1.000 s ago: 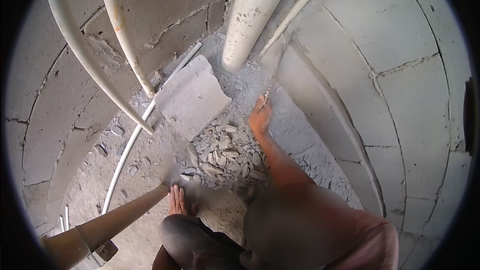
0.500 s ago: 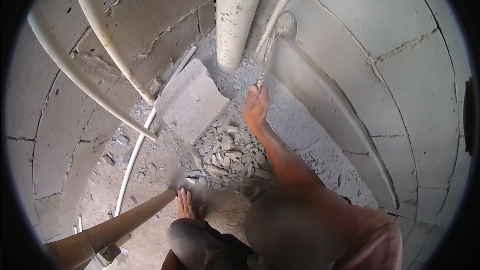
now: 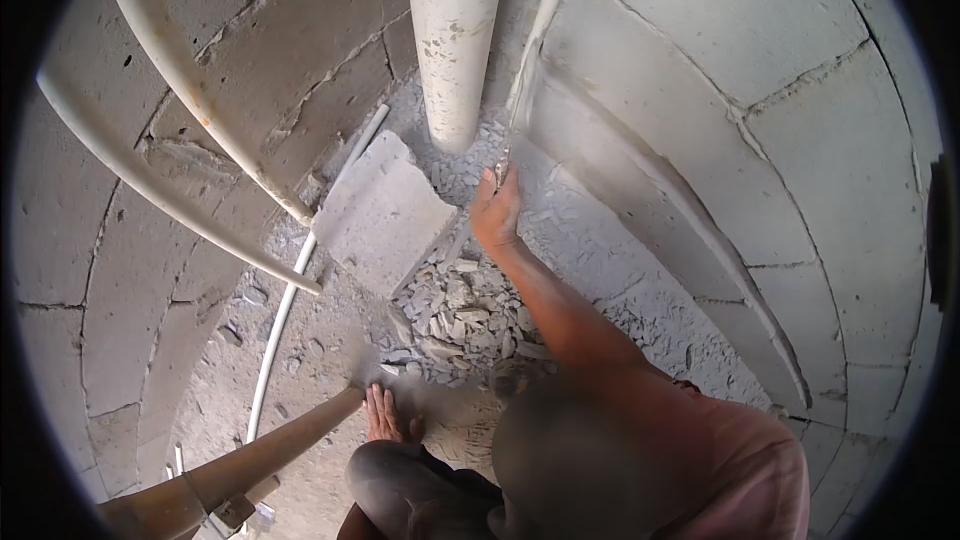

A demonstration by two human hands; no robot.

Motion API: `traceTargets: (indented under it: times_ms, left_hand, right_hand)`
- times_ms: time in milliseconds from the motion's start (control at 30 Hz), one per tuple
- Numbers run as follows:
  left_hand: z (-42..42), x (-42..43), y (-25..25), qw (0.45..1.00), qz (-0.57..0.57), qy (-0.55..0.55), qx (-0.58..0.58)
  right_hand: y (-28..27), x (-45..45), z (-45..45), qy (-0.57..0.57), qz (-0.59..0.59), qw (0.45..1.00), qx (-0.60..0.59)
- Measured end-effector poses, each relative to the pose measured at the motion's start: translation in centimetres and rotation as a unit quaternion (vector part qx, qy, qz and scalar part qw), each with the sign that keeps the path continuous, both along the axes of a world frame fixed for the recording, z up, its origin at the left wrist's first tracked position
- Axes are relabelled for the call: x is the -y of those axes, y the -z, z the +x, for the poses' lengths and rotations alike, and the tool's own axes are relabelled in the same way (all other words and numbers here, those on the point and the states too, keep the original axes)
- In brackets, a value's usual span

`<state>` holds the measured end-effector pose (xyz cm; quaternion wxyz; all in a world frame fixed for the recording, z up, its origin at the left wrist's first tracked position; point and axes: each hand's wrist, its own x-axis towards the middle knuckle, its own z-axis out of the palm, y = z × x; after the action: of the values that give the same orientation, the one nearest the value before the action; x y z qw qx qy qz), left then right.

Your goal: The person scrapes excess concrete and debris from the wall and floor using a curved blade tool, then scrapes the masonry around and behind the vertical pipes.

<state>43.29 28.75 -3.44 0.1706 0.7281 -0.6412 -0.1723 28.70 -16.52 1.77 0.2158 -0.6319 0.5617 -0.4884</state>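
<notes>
Masonry [image 3: 690,130] rises at the right of the thick pipe [image 3: 455,50], which serves as landmark. A broken slab [image 3: 385,210] lies left of and below the pipe's foot; a brown pole [image 3: 250,450] slants farther below it, to the left. A thin pipe [image 3: 550,0] runs just to its right, and a rubble heap [image 3: 460,325] spreads beneath it, beyond the slab's lower edge.

The right hand [image 3: 497,208], just below and right of the thick pipe's foot, is closed around the handle of a hand tool [image 3: 501,176]. The left hand [image 3: 382,412], well below the pipe, is spread with fingers extended beside the pole's end; no held object shows, and its palm is hidden.

The step in hand appears to be a stroke of the tool low along the masonry. The next move probably calls for a firm grip and clearance from both pipes. The tool, just right of the thick pipe's foot, has a dark, mottled handle; its upper part is pale and blurred, its outline unclear.
</notes>
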Motion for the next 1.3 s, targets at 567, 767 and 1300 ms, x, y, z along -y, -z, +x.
traceTargets:
  times_ms: [567,767,1300]
  left_hand:
    - [0.0,0.3,-0.7,1.0,0.007,-0.01,-0.019]
    - [0.0,0.3,-0.3,1.0,0.004,-0.012,-0.006]
    - [0.1,0.1,-0.5,1.0,0.003,-0.007,-0.023]
  right_hand:
    - [0.1,-2.0,-1.0,-0.021,0.034,0.999,0.02]
    - [1.9,0.9,-0.2,0.004,0.026,1.0,0.013]
    - [-0.7,-2.8,-0.7,-0.021,0.03,0.999,0.037]
